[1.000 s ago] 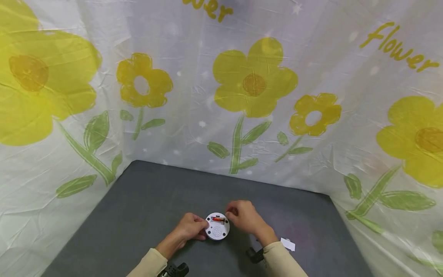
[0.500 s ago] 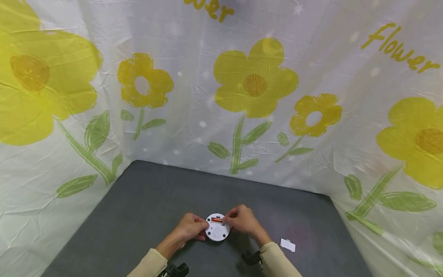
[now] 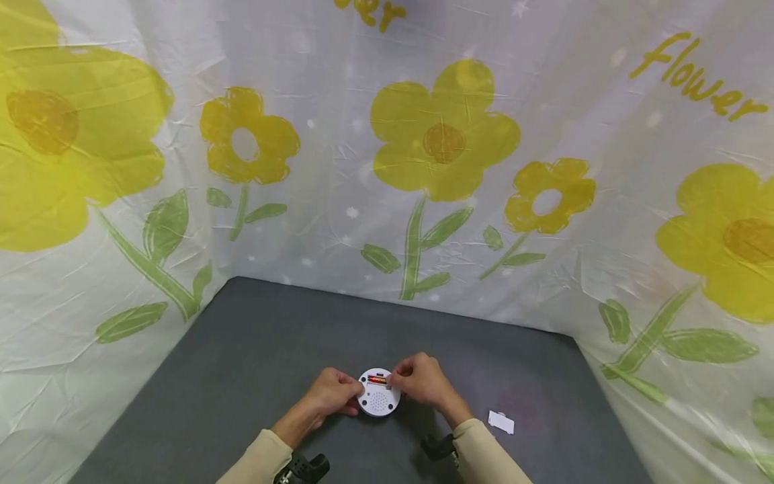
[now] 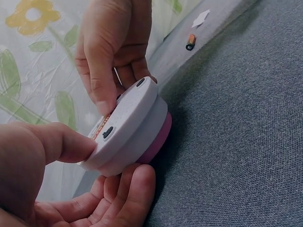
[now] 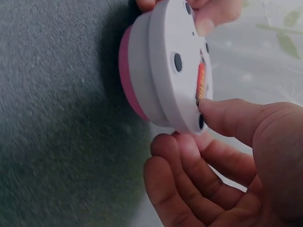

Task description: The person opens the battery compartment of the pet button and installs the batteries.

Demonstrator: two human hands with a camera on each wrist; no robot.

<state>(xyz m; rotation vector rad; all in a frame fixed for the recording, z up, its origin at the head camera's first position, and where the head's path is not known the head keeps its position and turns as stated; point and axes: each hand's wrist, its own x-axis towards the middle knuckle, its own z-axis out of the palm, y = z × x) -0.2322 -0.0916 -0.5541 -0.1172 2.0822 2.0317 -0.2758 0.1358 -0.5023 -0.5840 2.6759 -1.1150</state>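
Note:
A round white device (image 3: 379, 405) is held with its underside up, showing a patch of small holes, black feet (image 5: 178, 62) and an uncovered battery slot. Its lower part is pink (image 4: 158, 138). A red-orange battery (image 3: 377, 380) lies in the slot. My left hand (image 3: 331, 392) pinches the device's left edge, thumb on top and fingers beneath. My right hand (image 3: 421, 382) is at the other side: its thumb (image 5: 227, 116) presses at the end of the battery while the curled fingers (image 5: 184, 165) sit under the rim.
On the dark grey tabletop (image 3: 290, 329), a small white battery cover (image 3: 500, 422) lies right of my right forearm. Another battery (image 4: 191, 42) lies near that cover in the left wrist view. A flower-printed curtain (image 3: 326, 168) hangs around the table's back and sides.
My right hand has moved from the device's right rim leftward onto the battery slot, its thumb coming down at the battery's end. My left hand keeps its grip on the device.

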